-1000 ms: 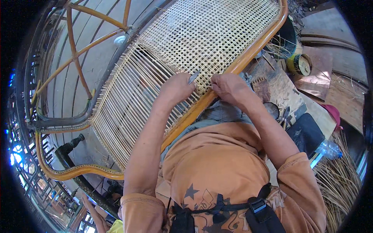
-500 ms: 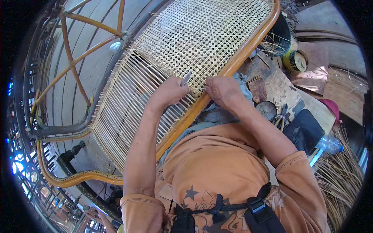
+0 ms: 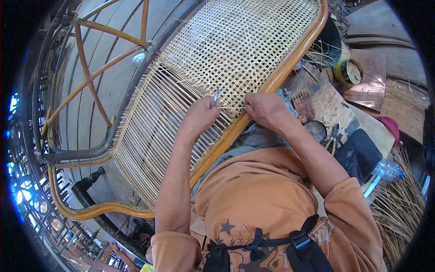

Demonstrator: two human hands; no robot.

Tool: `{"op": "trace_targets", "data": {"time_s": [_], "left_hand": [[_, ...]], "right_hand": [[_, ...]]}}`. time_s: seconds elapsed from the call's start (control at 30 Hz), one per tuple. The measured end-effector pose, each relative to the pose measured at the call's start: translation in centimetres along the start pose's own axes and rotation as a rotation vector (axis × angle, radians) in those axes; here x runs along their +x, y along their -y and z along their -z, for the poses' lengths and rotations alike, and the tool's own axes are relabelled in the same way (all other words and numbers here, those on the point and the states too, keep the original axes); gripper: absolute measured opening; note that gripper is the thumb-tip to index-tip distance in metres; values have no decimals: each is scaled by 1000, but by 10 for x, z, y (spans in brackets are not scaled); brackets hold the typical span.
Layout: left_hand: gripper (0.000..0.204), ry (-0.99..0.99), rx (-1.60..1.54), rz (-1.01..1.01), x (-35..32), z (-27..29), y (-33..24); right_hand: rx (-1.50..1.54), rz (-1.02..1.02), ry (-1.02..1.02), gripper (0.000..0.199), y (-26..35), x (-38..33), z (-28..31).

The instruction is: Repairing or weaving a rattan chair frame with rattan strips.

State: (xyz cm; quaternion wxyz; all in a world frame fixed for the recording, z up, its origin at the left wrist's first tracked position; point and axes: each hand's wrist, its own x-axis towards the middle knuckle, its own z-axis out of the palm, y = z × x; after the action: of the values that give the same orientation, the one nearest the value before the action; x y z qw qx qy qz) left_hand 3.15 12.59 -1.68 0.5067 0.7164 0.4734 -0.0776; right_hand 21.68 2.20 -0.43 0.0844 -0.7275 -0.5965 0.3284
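Observation:
A cane panel (image 3: 235, 50) stretches in a curved frame with a glossy orange-brown rail (image 3: 280, 78). Its far part is closely woven; the near-left part has only parallel cane strands (image 3: 152, 122). My left hand (image 3: 199, 119) is closed round a small pointed metal tool (image 3: 214, 99), its tip sticking up beside the edge of the weave. What the rest of the tool looks like is hidden in the fist. Against the rail, my right hand (image 3: 266, 109) is closed, fingertips pinched at the weave's corner. Whatever lies between those fingers is too small to make out.
At the left stands another frame of crossed rattan poles (image 3: 88, 81). On the right are a yellow tin (image 3: 349, 71), a round dark dish (image 3: 316, 130), a black pad (image 3: 359, 154), a plastic bottle (image 3: 389, 169) and a heap of loose cane (image 3: 398, 204).
The view has shifted slightly, moving the scene a little to the right. My left hand has drawn back slightly toward me, and the metal tool stands more upright. My right hand stays by the rail.

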Motion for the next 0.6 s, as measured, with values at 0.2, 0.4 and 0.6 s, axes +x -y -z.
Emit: {"op": "trace_targets", "data": {"time_s": [0.2,0.4,0.6], "left_hand": [[23,92,-168,22,-5,0,-10],[26,-31,-218,54,0,-13,6],[27,-21,28,28,-1,-8,-6]], "right_hand": [[13,-72,66,19,8,0,9],[13,-20,26,19,4,0,5],[34,-77,69,17,8,0,8]]}}
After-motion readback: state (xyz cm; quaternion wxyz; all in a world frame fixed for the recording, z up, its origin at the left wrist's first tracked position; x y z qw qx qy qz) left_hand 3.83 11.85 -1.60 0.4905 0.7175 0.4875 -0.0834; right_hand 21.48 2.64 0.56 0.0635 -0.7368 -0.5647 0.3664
